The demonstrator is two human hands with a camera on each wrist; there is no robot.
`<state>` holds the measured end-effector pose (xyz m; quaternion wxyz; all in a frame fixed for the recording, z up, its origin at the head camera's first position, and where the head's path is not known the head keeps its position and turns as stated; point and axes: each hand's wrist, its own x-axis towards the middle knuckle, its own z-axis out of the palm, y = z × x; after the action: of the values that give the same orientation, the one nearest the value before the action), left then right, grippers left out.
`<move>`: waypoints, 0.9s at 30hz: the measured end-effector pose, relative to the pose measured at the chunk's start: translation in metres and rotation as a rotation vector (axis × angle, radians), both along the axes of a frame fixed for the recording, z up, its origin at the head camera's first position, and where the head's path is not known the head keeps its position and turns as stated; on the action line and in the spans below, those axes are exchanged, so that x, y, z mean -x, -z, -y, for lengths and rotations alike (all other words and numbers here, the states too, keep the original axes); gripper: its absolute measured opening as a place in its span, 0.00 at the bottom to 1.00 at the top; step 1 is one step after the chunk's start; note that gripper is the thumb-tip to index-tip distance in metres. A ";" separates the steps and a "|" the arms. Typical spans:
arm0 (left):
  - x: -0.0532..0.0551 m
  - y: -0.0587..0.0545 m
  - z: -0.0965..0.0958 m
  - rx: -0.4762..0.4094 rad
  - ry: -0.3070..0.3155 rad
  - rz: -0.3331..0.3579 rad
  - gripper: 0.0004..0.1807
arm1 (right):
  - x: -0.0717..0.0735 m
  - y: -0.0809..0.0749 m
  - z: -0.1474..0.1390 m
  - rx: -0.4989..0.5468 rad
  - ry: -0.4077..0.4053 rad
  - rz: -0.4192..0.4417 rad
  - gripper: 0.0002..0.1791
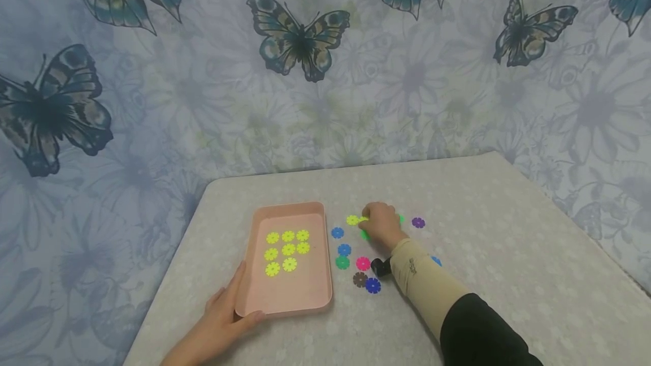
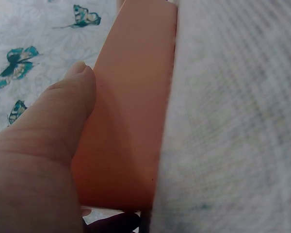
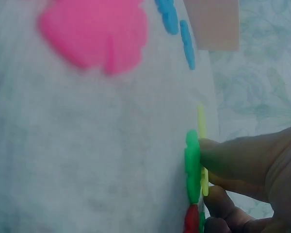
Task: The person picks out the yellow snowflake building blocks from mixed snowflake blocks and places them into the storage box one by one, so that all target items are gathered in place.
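My left hand grips the near left corner of a pink tray, with the thumb along its near side. The thumb lies against the tray wall in the left wrist view. Several yellow flower-shaped discs lie in rows inside the tray. To the right of the tray, my right hand reaches down to the table and pinches a yellow flower disc between thumb and fingers. A green disc is right beside the thumb. Another yellow disc lies just left of the fingertips.
Around the right hand lie blue discs, a teal-green disc, a pink disc, a brown disc, a dark blue disc and a purple disc. A butterfly-patterned wall rises behind the table.
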<state>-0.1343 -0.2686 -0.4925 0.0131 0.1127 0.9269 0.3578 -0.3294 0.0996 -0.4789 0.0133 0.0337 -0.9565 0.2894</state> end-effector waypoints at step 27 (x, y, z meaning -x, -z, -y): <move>0.003 0.002 0.003 0.021 -0.003 0.042 0.61 | -0.029 -0.016 0.013 -0.097 -0.323 0.075 0.08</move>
<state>-0.1370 -0.2721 -0.4942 0.0334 0.1036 0.9303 0.3502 -0.3003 0.0864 -0.4625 -0.0705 0.1766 -0.9514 0.2424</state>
